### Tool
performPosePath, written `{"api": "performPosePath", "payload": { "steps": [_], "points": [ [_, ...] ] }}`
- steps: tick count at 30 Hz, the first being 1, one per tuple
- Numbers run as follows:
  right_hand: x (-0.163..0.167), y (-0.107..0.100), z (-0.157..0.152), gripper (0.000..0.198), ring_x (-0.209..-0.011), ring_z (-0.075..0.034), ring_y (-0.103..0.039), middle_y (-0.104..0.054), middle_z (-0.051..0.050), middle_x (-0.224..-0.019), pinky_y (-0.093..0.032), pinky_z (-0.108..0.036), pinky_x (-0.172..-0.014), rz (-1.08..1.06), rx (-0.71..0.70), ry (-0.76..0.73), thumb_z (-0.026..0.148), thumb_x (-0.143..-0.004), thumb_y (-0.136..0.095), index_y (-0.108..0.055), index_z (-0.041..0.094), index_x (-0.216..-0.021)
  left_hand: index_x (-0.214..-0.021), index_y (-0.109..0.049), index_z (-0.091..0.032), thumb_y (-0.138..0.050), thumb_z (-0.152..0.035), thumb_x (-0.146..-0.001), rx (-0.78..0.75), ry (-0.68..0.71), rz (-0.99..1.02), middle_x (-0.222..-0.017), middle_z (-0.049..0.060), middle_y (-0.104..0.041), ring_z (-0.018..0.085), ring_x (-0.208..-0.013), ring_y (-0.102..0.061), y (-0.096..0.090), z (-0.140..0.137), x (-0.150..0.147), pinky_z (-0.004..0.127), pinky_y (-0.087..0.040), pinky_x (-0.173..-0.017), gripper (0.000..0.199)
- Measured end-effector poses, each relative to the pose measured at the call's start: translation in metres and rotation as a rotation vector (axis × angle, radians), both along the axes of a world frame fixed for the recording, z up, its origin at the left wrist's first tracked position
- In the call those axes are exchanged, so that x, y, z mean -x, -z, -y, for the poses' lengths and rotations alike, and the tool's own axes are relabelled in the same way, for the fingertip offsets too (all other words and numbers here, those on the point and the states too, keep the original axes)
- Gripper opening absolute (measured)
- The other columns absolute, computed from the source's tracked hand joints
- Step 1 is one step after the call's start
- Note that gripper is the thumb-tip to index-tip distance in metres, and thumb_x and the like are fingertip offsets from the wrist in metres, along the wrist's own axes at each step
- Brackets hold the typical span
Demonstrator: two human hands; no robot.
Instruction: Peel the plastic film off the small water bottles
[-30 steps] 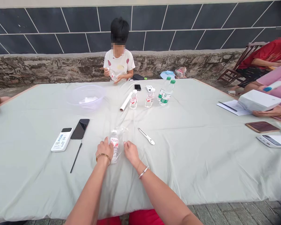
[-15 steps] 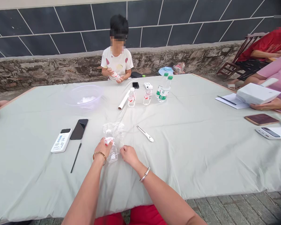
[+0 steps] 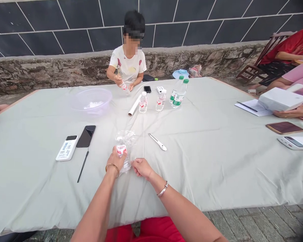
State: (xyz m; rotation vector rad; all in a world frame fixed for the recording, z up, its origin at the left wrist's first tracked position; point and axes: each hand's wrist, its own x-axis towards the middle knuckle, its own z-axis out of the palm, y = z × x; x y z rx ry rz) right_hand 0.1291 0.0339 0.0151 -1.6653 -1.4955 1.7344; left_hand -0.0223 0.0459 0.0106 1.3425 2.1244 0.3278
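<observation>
A small clear water bottle (image 3: 121, 150) with a red and white label lies in front of me, cap end pointing away. Clear plastic film (image 3: 128, 135) surrounds it, crumpled beyond the cap. My left hand (image 3: 117, 158) grips the bottle from its left side. Just right of the bottle's base, my right hand (image 3: 141, 167) is closed in a pinch, with the edge of the film at its fingertips. A white utility knife (image 3: 157, 142) rests on the cloth to the right.
Two small bottles (image 3: 143, 102) stand beside a white roll (image 3: 135, 105), near two green-capped bottles (image 3: 179, 95). At left are a purple basin (image 3: 108, 100), a phone (image 3: 86, 136) and a power bank (image 3: 67, 148). Opposite, a person (image 3: 128, 64) holds a bottle; another at right holds a white box (image 3: 282, 99).
My right hand has pulled slightly right and down from the bottle. The view has shifted a little. The person opposite has lowered their bottle toward the table.
</observation>
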Motion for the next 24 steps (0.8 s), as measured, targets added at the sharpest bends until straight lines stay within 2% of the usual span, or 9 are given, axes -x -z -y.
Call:
{"api": "performPosePath", "payload": {
  "steps": [8,13,15,16,17,19,21,22,24],
  "points": [
    [-0.025,0.005,-0.017,0.026,-0.043,-0.012,-0.048,-0.045,0.003,-0.041,-0.031,-0.023,-0.047,0.364,-0.177,-0.154,0.018,-0.073,-0.050,-0.040,0.020,-0.049,-0.144,-0.023,-0.015,-0.044,-0.063,-0.078,-0.031,-0.033,-0.029,-0.126,0.017,-0.055,0.027,-0.109,-0.058,-0.002,0.002,0.007,0.033,-0.043,-0.084,0.084],
    [-0.039,-0.010,-0.020,0.026,-0.057,-0.017,-0.056,-0.055,-0.002,-0.051,-0.034,-0.026,-0.053,0.491,-0.226,-0.263,0.022,-0.076,-0.054,-0.050,0.020,-0.050,-0.144,-0.025,-0.020,-0.036,-0.045,-0.087,-0.051,-0.107,0.003,-0.119,0.011,-0.061,0.025,-0.107,-0.059,-0.006,0.007,0.018,0.032,-0.042,-0.086,0.064],
    [-0.041,-0.021,-0.017,0.022,-0.068,-0.020,-0.060,-0.063,-0.005,-0.066,-0.039,-0.028,-0.058,0.566,-0.314,-0.241,0.032,-0.080,-0.054,-0.060,0.020,-0.063,-0.143,-0.028,-0.020,-0.032,-0.048,-0.088,-0.050,-0.122,0.002,-0.124,0.012,-0.059,0.026,-0.112,-0.056,-0.005,0.009,0.019,0.034,-0.041,-0.089,0.062],
    [-0.039,-0.027,-0.014,0.023,-0.075,-0.022,-0.061,-0.065,-0.007,-0.077,-0.042,-0.029,-0.062,0.605,-0.406,-0.195,0.037,-0.083,-0.052,-0.064,0.020,-0.076,-0.143,-0.028,-0.018,-0.033,-0.052,-0.087,-0.053,-0.121,-0.007,-0.126,0.014,-0.056,0.027,-0.114,-0.055,-0.004,0.009,0.018,0.034,-0.041,-0.090,0.066],
    [-0.035,-0.031,-0.011,0.028,-0.084,-0.023,-0.062,-0.067,-0.009,-0.088,-0.045,-0.031,-0.068,0.629,-0.527,-0.139,0.040,-0.086,-0.047,-0.065,0.019,-0.091,-0.143,-0.028,-0.015,-0.036,-0.057,-0.085,-0.058,-0.119,-0.020,-0.128,0.016,-0.055,0.028,-0.115,-0.054,-0.003,0.009,0.018,0.035,-0.041,-0.090,0.072],
    [-0.020,-0.034,-0.006,0.040,-0.105,-0.023,-0.057,-0.062,-0.011,-0.114,-0.046,-0.035,-0.085,0.589,-0.801,-0.098,0.040,-0.092,-0.036,-0.056,0.018,-0.119,-0.142,-0.028,-0.014,-0.039,-0.061,-0.081,-0.066,-0.121,-0.041,-0.125,0.018,-0.055,0.029,-0.114,-0.055,-0.001,0.009,0.018,0.036,-0.041,-0.089,0.078],
    [-0.001,-0.024,-0.002,0.051,-0.126,-0.022,-0.043,-0.048,-0.012,-0.136,-0.037,-0.039,-0.103,0.485,-0.970,-0.231,0.043,-0.094,-0.030,-0.040,0.017,-0.137,-0.139,-0.034,-0.016,-0.038,-0.059,-0.083,-0.075,-0.111,-0.049,-0.118,0.017,-0.058,0.029,-0.109,-0.057,0.001,0.008,0.021,0.036,-0.043,-0.087,0.071],
    [0.007,-0.015,-0.002,0.058,-0.133,-0.023,-0.035,-0.041,-0.012,-0.143,-0.030,-0.043,-0.108,0.459,-0.987,-0.331,0.049,-0.094,-0.029,-0.034,0.015,-0.141,-0.136,-0.039,-0.017,-0.036,-0.056,-0.085,-0.082,-0.096,-0.043,-0.115,0.015,-0.060,0.028,-0.107,-0.058,0.001,0.008,0.023,0.036,-0.043,-0.086,0.065],
    [0.016,0.007,-0.003,0.069,-0.139,-0.027,-0.023,-0.030,-0.013,-0.149,-0.018,-0.053,-0.112,0.508,-0.925,-0.451,0.058,-0.091,-0.027,-0.027,0.014,-0.145,-0.130,-0.047,-0.019,-0.034,-0.050,-0.087,-0.104,-0.067,-0.026,-0.111,0.013,-0.063,0.027,-0.105,-0.059,0.002,0.009,0.031,0.034,-0.044,-0.085,0.054]
  ]
}}
